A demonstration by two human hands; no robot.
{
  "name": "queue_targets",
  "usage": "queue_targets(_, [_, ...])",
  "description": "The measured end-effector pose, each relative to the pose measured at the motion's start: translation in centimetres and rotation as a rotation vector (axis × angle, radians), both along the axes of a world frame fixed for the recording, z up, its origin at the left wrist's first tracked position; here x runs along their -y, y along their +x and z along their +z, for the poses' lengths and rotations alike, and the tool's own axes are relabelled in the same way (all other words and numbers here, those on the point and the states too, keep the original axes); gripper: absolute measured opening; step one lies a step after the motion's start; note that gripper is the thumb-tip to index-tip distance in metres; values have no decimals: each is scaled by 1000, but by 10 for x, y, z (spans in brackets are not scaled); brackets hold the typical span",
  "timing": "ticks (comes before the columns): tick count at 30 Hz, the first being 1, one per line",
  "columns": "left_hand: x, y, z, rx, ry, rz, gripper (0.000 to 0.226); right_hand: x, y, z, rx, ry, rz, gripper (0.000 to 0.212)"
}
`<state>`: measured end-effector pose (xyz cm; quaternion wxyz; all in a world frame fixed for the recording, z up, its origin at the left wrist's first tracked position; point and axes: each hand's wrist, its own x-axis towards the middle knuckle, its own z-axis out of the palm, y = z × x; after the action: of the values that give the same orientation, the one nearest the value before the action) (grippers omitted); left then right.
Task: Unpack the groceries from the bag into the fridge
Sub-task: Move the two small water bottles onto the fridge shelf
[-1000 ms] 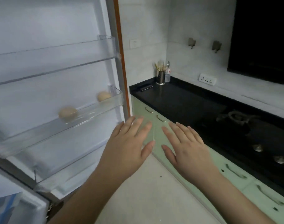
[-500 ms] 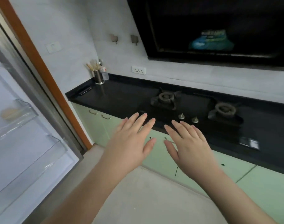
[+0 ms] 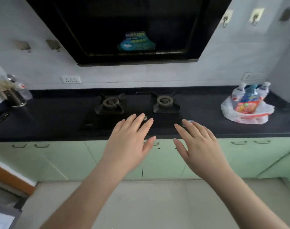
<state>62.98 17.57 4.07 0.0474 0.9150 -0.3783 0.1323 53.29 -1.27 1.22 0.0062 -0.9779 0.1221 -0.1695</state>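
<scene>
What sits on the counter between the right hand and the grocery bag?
In the head view, nothing stands there: only bare black countertop stretches from the right hand, held open in front of the counter's edge, to the grocery bag at the far right.

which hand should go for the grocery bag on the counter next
Right. The grocery bag sits at the far right of the counter, on the right hand's side. The left hand is farther off, in front of the stove. Both hands are open and hold nothing.

Thin, crinkled translucent plastic bag [image 3: 247, 111] sits on the glossy black countertop [image 3: 50, 119]; right of the bag, the wall is matt.
</scene>
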Motion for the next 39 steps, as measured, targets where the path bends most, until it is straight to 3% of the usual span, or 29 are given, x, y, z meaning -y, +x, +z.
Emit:
queue_targets(9, [57, 16, -6, -48, 103, -285, 72, 33, -49, -5, -25, -22, -253, 54])
queue_targets(21, [229, -52, -13, -31, 57, -528, 69, 143, -145, -6, -28, -1, -555, 56])
queue_targets(29, [350, -100, -17, -22, 41, -585, 66, 247, -209, -9, -13, 96, -641, 61])
queue_targets(39, [420, -93, -34, -41, 101, -531, 64, 324, -189, -21, -3, 175, -574, 64])
